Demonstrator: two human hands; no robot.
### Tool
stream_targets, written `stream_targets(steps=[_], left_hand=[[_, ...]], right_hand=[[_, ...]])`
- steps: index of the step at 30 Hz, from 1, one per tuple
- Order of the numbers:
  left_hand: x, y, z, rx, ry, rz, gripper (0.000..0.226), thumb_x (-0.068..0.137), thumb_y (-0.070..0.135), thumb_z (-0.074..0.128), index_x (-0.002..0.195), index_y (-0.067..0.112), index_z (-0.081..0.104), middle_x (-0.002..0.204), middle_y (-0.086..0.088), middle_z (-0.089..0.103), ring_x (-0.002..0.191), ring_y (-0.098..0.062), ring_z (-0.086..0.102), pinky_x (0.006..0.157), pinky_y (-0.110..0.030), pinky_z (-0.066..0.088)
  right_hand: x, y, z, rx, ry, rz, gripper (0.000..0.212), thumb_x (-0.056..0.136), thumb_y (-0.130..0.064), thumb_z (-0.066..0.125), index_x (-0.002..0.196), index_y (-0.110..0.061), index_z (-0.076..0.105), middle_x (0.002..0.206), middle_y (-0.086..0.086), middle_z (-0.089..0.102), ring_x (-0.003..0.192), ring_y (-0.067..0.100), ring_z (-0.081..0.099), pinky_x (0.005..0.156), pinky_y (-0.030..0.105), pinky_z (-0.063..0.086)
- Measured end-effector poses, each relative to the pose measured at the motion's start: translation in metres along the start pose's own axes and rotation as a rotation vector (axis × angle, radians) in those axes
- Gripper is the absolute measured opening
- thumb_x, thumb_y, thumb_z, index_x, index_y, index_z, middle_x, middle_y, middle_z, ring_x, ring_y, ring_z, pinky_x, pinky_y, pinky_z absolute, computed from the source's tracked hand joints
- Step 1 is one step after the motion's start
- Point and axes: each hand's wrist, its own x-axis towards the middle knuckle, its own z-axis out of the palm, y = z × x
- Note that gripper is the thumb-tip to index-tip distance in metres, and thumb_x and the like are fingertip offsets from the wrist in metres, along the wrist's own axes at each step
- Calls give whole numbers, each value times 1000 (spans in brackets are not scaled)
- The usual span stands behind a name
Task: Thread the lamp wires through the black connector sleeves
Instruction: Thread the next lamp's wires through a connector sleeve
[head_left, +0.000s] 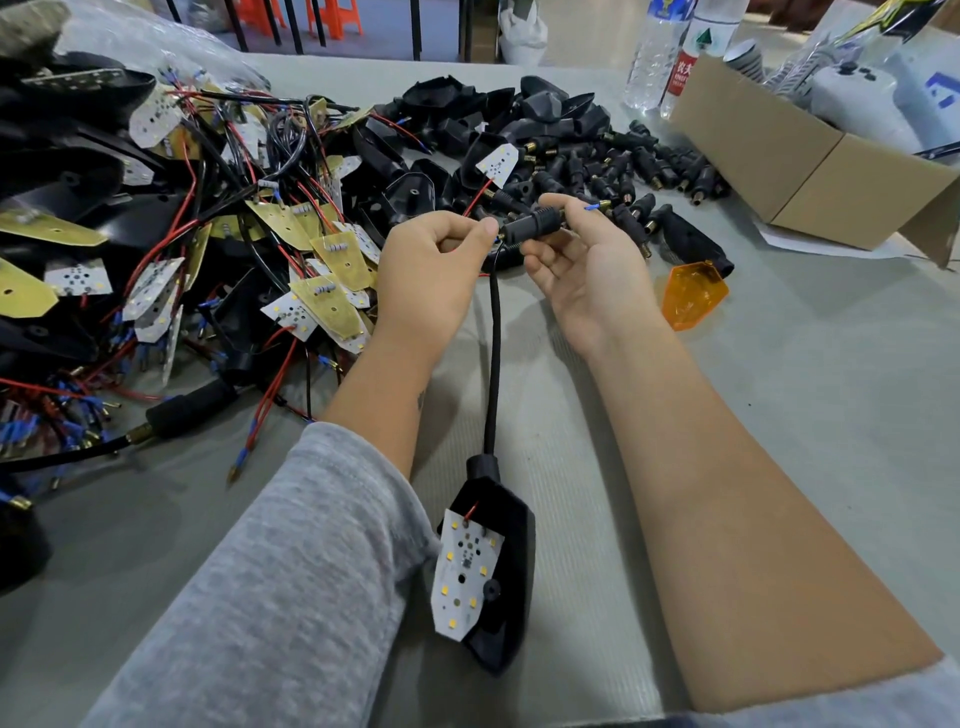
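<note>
Fingers of both hands pinching wire (497, 241) and black sleeve (530, 227), wire's middle hidden inside, blue tip (592, 207) out.

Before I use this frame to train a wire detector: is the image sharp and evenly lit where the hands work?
Head view: soft, even light, no glare; left hand, right hand and black connector sleeve look sharp; the blue wire tip is tiny but visible. Head view: wide-angle bending stretches the edges, so the wire pile at left looks warped and softer, and the forearms cast faint shadows on the table.
</note>
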Motion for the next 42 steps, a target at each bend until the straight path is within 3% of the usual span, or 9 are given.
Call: stream_targets(steps=[9,17,26,32,37,42], left_hand=[[1,-1,-1,92,17,-36,27,94,31,63,68,25,60,43,19,48,44,4,43,47,-10,31],[-1,2,-1,138,10,-28,31,99,30,54,69,24,52,60,12,48,48,8,44,51,-9,34],[1,-2,0,240,15,-91,27,102,32,47,86,12,56,66,7,47,58,-7,40,50,-18,31],[2,0,-2,227,13,-101,31,103,30,43,76,16,48,67,7,45,59,-6,38,47,-14,31],[-1,6,0,44,51,-176,20,102,35,37,105,19,49,82,11,50,72,-2,47,61,-20,35],[-4,7,1,-50,-24,-182,13,100,29,39,108,26,48,83,13,50,69,3,47,62,-19,36]], right_hand=[[-1,1,1,-44,-22,-18,25,104,-14,40,94,-10,63,71,5,61,58,12,57,63,22,52],[-1,4,4,-107,8,-22,24,102,-14,47,83,-7,60,66,6,67,53,11,63,57,21,55],[-3,5,2,-234,-47,-118,20,102,-10,47,93,-8,64,81,11,66,64,18,63,67,25,56],[-2,4,2,-238,-89,-105,18,101,-9,48,96,-8,65,81,8,69,66,18,66,68,25,57],[-1,8,4,-319,-65,-108,19,100,-10,52,89,-11,68,76,6,70,62,15,65,63,24,55],[-4,11,8,-358,-46,-162,16,99,-8,53,91,-9,67,78,10,67,61,17,63,64,26,57]])
